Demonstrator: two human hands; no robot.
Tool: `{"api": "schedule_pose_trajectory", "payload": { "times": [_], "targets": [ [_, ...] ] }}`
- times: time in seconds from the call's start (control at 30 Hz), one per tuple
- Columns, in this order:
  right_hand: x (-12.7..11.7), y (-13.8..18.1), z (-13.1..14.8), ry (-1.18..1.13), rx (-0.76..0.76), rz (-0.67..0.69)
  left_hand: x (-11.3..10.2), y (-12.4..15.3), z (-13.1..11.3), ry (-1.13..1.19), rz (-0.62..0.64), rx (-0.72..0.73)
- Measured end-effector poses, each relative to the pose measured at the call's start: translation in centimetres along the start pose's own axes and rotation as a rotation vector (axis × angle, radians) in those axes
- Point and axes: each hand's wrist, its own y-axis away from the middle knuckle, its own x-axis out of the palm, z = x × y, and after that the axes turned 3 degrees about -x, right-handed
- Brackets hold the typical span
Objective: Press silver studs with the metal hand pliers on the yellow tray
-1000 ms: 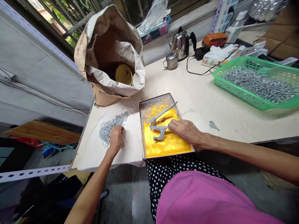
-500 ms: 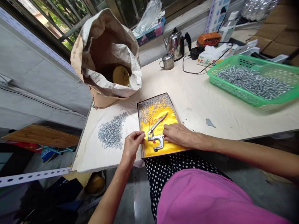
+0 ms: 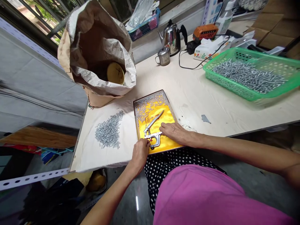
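Note:
A pair of silver snap pliers (image 3: 155,135) with a spring and a red tip rests over a shallow tray (image 3: 172,109) with a yellow lining. One handle points away from me, raised apart. My right hand (image 3: 173,132) is closed around the rear of the pliers, and the other handle is hidden beneath it. At the jaw, my left hand (image 3: 140,151) has its thumb and fingertips pinched together; whatever sits between them is too small to make out. Many small metal pins (image 3: 146,107) are scattered across the tray's far end.
Left of the tray a heap of metal pins (image 3: 109,129) lies on white cloth. Behind it stands a large open paper sack (image 3: 93,43). A green basket (image 3: 232,86) of metal screws or pins is at right. A kettle (image 3: 172,37) and a lidded metal cup (image 3: 163,57) stand farther back.
My left hand has moved from the tray's left edge right to the jaw of the pliers. My right hand stays on the pliers. The whole view has shifted slightly.

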Motion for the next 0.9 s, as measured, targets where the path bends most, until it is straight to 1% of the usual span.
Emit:
{"api": "schedule_pose_trajectory", "payload": {
  "times": [0.1, 0.17, 0.23, 0.33, 0.37, 0.43, 0.5, 0.63, 0.8, 0.9],
  "targets": [
    [-0.1, 0.1, 0.0, -0.019, -0.042, -0.009, -0.1, 0.2, -0.1, -0.134, 0.04, -0.015],
    [0.1, 0.3, -0.1, -0.031, -0.066, -0.021, -0.4, 0.2, -0.3, -0.076, 0.04, -0.031],
    [0.6, 0.5, -0.2, -0.03, -0.087, -0.053, -0.9, 0.2, -0.6, 0.145, 0.037, -0.103],
    [1.3, 0.9, -0.3, -0.014, -0.12, -0.109, -1.5, 0.2, -1.2, 0.622, 0.076, -0.34],
    [1.4, 1.0, -0.2, -0.009, -0.124, -0.116, -1.5, 0.2, -1.4, 0.748, 0.09, -0.406],
    [1.3, 1.2, -0.1, -0.001, -0.121, -0.102, -1.4, 0.2, -1.7, 0.895, 0.106, -0.459],
    [1.0, 1.1, 0.0, 0.002, -0.111, -0.074, -1.1, 0.1, -1.9, 0.939, 0.112, -0.466],
    [0.4, 1.0, 0.2, 0.007, -0.091, -0.035, -0.9, -0.2, -2.0, 0.955, 0.144, -0.513],
    [0.0, 1.1, 0.3, 0.009, -0.094, -0.022, -1.0, -0.4, -1.8, 0.936, 0.167, -0.519],
    [0.1, 1.3, 0.4, 0.023, -0.091, -0.024, -1.0, -0.4, -1.7, 0.909, 0.176, -0.515]
  ]
}}
